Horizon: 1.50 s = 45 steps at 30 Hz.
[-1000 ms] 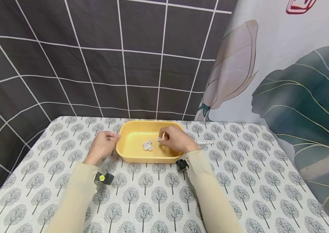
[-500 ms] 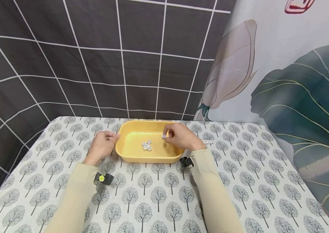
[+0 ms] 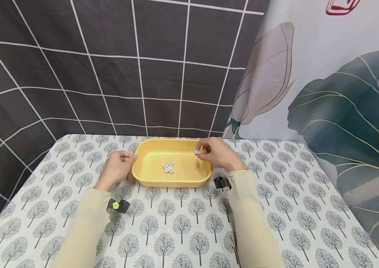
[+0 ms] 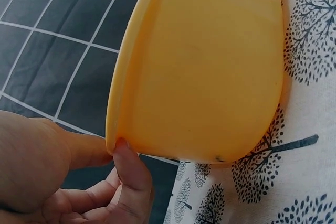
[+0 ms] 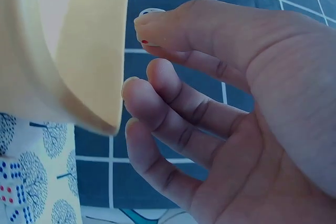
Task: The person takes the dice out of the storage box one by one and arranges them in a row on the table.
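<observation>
A yellow plastic basin (image 3: pixel 187 173) stands on the table with several white dice (image 3: pixel 168 168) clustered on its floor. My left hand (image 3: pixel 117 166) pinches the basin's left end; in the left wrist view the thumb and a finger meet at the basin's rim (image 4: pixel 112 114). Over the basin's right end, my right hand (image 3: pixel 221 153) holds a single white die (image 3: pixel 197 152) between thumb and forefinger. Most of that die is covered by the thumb in the right wrist view, while the other fingers curl loosely beside the basin's outer wall (image 5: pixel 97 61).
Outside the basin, more dice (image 5: pixel 9 187) lie in a row on the tree-patterned tablecloth (image 3: pixel 162 238). My right hand hides them in the head view. A dark gridded curtain (image 3: pixel 109 74) hangs behind the table, and a floral curtain (image 3: pixel 337 123) hangs at the right.
My right hand has lifted the die up and to the right, from above the basin's floor to its right end. My left hand keeps its place at the basin's left end.
</observation>
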Available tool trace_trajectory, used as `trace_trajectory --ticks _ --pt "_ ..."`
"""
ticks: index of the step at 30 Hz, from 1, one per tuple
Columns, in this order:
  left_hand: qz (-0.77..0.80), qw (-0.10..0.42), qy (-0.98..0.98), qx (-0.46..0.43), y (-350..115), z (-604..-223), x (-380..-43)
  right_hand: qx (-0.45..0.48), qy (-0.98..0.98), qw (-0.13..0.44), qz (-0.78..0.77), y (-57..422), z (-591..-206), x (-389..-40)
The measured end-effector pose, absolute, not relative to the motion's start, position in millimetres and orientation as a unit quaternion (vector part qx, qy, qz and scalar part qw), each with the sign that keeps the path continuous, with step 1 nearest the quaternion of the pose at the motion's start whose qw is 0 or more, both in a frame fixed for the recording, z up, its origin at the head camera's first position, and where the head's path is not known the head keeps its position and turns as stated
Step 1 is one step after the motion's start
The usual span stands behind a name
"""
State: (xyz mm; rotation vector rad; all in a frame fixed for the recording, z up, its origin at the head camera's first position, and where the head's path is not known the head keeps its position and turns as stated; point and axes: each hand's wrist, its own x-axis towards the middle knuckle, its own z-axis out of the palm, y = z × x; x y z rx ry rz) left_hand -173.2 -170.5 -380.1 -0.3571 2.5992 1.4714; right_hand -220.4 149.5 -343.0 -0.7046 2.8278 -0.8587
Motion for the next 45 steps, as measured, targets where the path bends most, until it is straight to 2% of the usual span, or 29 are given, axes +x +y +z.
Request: trace_trajectory --ticks 22,45 --pt "0.482 0.06 0.867 -0.111 -172.5 -380.7 -173.8 -0.196 0.936 0.017 -0.29 184.0 -336.7 -221.7" --pt "0.478 0.06 0.869 -0.109 -172.3 -381.8 -173.2 -0.139 0.944 0.024 -0.298 222.8 -342.5 -223.7"
